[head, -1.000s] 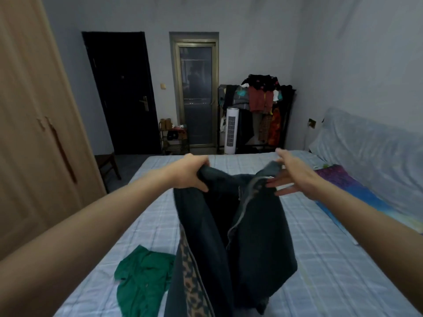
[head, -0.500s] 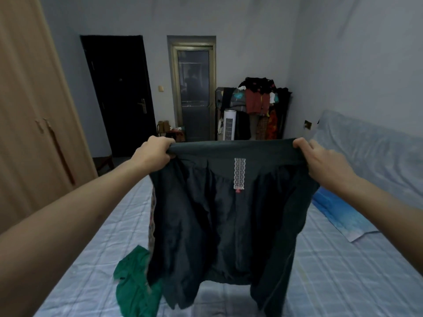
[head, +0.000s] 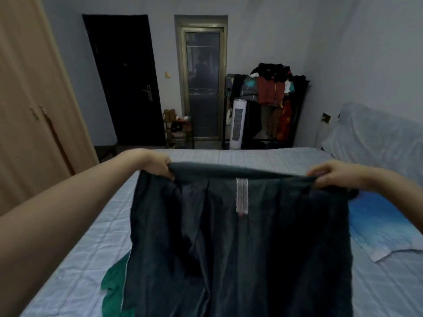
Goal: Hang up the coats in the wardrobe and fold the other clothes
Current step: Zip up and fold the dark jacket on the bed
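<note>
A dark teal-grey soft fabric garment [head: 240, 236] with a small pale lace tab [head: 242, 197] below its top edge is held spread out above a bed covered in a pale blue checked sheet [head: 91, 243]. The left hand [head: 158, 164] is seen with fingers curled over the garment's upper left corner; the right hand [head: 332, 176] grips the upper right corner in the same way. The top edge is stretched taut between them and the cloth hangs freely below. A crumpled green cloth item [head: 114, 287] lies on the sheet, partly hidden behind the hanging garment. A tall light-wood wardrobe [head: 29, 106] stands at the left with its doors closed. The step in hand is judged to be the straightening and inspection of the garment. Whether it is a coat cannot be told; if not, it would next need laying flat on the sheet for folding, otherwise the wardrobe doors must first be opened.
</note>
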### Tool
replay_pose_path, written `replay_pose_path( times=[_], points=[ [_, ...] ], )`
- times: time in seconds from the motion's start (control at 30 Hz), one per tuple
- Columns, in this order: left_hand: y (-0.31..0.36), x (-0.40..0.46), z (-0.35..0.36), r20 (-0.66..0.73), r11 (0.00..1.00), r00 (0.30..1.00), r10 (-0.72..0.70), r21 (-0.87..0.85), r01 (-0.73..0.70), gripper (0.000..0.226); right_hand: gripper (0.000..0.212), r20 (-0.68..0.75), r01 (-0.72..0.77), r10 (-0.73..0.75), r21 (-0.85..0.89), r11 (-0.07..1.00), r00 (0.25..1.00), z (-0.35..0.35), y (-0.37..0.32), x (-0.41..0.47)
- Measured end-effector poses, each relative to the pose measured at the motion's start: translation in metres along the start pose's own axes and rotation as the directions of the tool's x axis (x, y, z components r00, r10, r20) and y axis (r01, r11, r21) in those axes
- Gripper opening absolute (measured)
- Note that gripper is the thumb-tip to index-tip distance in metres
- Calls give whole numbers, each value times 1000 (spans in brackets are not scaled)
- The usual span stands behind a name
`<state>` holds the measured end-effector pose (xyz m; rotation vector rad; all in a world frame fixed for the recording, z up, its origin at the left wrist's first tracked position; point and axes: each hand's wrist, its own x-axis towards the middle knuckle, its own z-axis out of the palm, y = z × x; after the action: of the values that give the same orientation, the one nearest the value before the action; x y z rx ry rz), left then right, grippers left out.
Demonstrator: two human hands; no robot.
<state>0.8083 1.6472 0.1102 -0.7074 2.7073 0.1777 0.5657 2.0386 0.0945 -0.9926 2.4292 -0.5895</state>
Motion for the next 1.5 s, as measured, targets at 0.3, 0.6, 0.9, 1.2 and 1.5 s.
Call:
replay_pose_path(
  times=[0.3,0.6,0.9,1.2,1.5],
  points=[
    [-25,229,99,506,953,821,-266,12,301,65,55,589,-453,271,183,873,761,47,106,217],
    [-42,477,247,250,921,894,-372,-17,389,61,26,-41,-401,432,-456,794,901,204,217,448],
    [-54,675,350,586,461,699,-411,-527,714,27,25,23,-548,693,632,548,721,298,272,630],
    [-59,694,419,-117,527,948,-296,-848,60,101,109,-156,-341,377,215,915,913,370,291,664],
    [-93,479,480,-296,713,949,-104,-688,-136,46,53,-468,170,-128,48,984,874,435,148,494]
  ],
)
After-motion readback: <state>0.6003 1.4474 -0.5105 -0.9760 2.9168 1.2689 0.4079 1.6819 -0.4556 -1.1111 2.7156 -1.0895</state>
